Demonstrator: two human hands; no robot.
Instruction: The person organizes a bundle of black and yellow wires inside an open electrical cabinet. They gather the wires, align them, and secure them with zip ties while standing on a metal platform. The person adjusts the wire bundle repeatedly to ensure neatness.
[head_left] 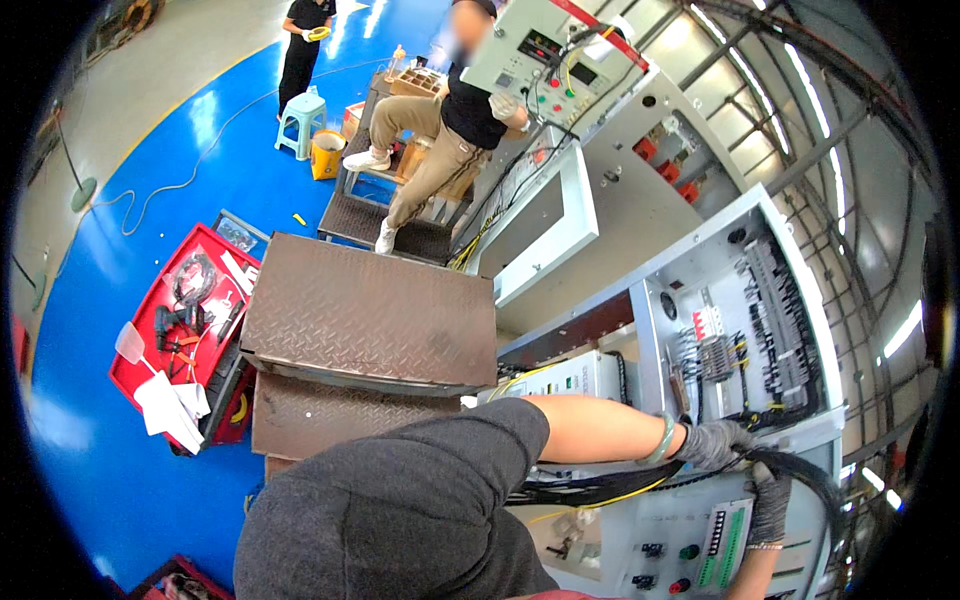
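My left hand (715, 443), in a grey glove, reaches across to the lower edge of an open grey electrical cabinet (650, 345). Its fingers close on a thick bundle of black cables (815, 475). Just below it, my right hand (768, 508), also gloved, wraps round the same bundle. The bundle bends down past the cabinet's right side, and dark cables with a yellow wire (635, 492) run off to the left. Beside my right hand is a grey panel (655, 520) with push buttons and a green terminal strip (735, 545). Inside the cabinet are breakers (708, 325) and wired terminals.
Brown metal steps (370, 310) stand to my left, beside a red tool tray (150, 345) holding a drill (178, 320). Farther off, a co-worker (465, 125) sits by another open cabinet (640, 170). Another person (303, 45) stands near a light-blue stool (302, 120) and yellow bucket (327, 155).
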